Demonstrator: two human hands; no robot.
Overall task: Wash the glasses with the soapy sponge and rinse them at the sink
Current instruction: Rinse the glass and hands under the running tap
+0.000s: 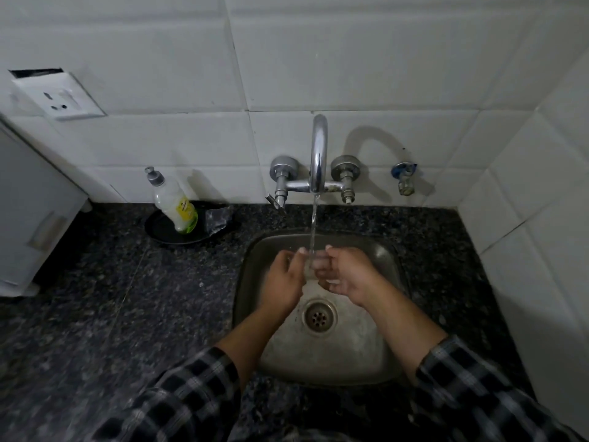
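Note:
A small clear glass (311,266) is held between both hands over the steel sink (376,346), right under the stream of water from the chrome tap (318,154). My left hand (283,279) grips the glass from the left and my right hand (347,275) from the right. The glass is blurred and mostly hidden by fingers and water. No sponge shows in the hands.
A dish-soap bottle (175,204) stands in a black dish (159,231) beside a crumpled clear scrubber (216,220) on the dark granite counter (127,298). The sink drain (319,317) lies below the hands. A small wall valve (404,178) sits right of the tap, a white appliance (32,212) at far left.

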